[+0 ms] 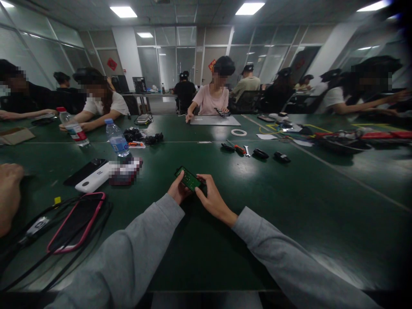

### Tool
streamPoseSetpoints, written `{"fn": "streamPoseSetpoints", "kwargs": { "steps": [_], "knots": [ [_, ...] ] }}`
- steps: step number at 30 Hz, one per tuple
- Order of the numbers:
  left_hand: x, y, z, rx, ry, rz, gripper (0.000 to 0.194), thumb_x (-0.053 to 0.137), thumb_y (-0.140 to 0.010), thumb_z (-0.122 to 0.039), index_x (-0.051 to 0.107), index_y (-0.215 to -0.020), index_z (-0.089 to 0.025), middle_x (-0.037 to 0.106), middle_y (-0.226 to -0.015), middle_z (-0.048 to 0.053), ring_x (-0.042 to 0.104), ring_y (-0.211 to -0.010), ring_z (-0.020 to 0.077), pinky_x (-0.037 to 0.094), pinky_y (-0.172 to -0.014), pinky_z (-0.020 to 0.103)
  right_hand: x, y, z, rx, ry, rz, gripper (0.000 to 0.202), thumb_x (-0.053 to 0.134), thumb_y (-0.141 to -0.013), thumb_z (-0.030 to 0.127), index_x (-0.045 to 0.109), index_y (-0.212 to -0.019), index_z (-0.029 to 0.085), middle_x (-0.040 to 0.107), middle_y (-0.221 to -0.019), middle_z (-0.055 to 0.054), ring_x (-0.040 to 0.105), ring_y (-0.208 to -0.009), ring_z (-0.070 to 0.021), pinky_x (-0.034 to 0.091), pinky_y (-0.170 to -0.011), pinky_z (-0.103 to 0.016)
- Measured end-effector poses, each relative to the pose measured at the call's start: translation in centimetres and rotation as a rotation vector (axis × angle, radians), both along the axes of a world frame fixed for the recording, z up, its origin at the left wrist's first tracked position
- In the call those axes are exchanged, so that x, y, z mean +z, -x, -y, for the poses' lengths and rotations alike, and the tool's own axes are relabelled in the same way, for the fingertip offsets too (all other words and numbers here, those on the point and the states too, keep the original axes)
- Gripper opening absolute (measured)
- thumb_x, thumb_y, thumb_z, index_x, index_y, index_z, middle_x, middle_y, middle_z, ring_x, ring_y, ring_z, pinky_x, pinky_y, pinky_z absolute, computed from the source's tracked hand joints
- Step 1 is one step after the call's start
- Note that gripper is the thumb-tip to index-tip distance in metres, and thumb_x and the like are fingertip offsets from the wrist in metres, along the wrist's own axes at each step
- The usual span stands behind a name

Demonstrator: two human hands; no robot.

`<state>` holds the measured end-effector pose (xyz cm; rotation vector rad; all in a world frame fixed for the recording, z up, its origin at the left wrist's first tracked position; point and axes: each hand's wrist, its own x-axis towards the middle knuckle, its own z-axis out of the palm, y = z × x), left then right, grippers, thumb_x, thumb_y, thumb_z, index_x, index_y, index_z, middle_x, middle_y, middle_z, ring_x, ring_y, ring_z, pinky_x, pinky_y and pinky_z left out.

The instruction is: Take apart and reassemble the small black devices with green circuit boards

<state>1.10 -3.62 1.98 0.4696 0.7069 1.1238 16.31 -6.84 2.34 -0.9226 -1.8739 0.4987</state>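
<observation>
A green circuit board with a dark edge is held between my hands, a little above the dark green tabletop. My left hand grips its left end, thumb on the top face and fingers curled underneath. At the other end, my right hand pinches the board, the thumb at the near corner and the index finger along the far side. The undersides of the board and of my left fingers are hidden.
To the left lie a pink-edged phone, cables, a white power bank and a water bottle. Another person's hand rests farther left. Beyond my right hand are a screwdriver, a wrench and black pieces.
</observation>
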Motion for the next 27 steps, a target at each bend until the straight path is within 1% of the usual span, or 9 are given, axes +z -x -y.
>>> {"fn": "streamPoseSetpoints", "kwargs": {
  "steps": [3,7,13,20,23,27],
  "knots": [
    [-0.02,0.01,-0.05,0.002,-0.007,0.009,0.04,0.059,-0.076,-0.049,0.058,-0.099,-0.016,0.066,-0.093,0.008,0.065,-0.08,0.0192,0.052,-0.072,0.032,-0.09,-0.03,-0.15,0.003,0.007,-0.008,0.039,0.049,-0.087,0.02,0.04,-0.124,0.018,0.043,-0.115,-0.009,0.046,-0.109,-0.019,0.04,-0.1,-0.037],
    [-0.01,0.03,-0.13,0.016,0.012,0.008,0.046,0.054,-0.076,-0.056,0.058,-0.097,-0.016,0.066,-0.088,0.008,0.065,-0.078,0.0196,0.052,-0.072,0.033,0.03,0.0,-0.14,0.005,-0.005,-0.002,0.039,0.049,-0.086,0.02,0.04,-0.124,0.018,0.043,-0.115,-0.009,0.046,-0.109,-0.019,0.04,-0.1,-0.037],
    [-0.1,0.2,-0.23,0.003,0.011,0.016,0.057,0.052,-0.071,-0.067,0.059,-0.096,-0.016,0.065,-0.086,0.008,0.064,-0.078,0.0215,0.051,-0.072,0.035,0.3,0.08,0.13,0.015,-0.008,-0.003,0.039,0.049,-0.086,0.02,0.04,-0.124,0.017,0.043,-0.115,-0.009,0.045,-0.109,-0.0189,0.039,-0.1,-0.037],
    [0.16,0.08,-0.08,-0.005,0.01,0.024,0.056,0.05,-0.075,-0.063,0.059,-0.1,-0.014,0.066,-0.088,0.009,0.065,-0.08,0.0208,0.051,-0.073,0.033,0.3,0.1,0.17,0.009,0.001,0.008,0.039,0.049,-0.086,0.019,0.04,-0.124,0.018,0.043,-0.113,-0.009,0.046,-0.108,-0.0185,0.04,-0.099,-0.037],
    [0.2,-0.02,-0.02,0.0,-0.004,0.034,0.053,0.052,-0.075,-0.062,0.059,-0.098,-0.015,0.067,-0.086,0.008,0.065,-0.079,0.0199,0.051,-0.074,0.033,0.25,0.09,0.16,0.006,0.001,0.01,0.039,0.049,-0.086,0.019,0.039,-0.124,0.018,0.043,-0.113,-0.009,0.046,-0.108,-0.0187,0.041,-0.099,-0.037],
    [0.49,-0.18,0.2,0.008,-0.021,0.026,0.052,0.052,-0.075,-0.061,0.06,-0.096,-0.014,0.067,-0.087,0.009,0.065,-0.082,0.0212,0.051,-0.077,0.034,0.28,0.07,0.22,0.001,0.006,0.013,0.039,0.05,-0.086,0.02,0.04,-0.123,0.018,0.043,-0.113,-0.009,0.047,-0.107,-0.0192,0.041,-0.098,-0.037]
  ]
}}
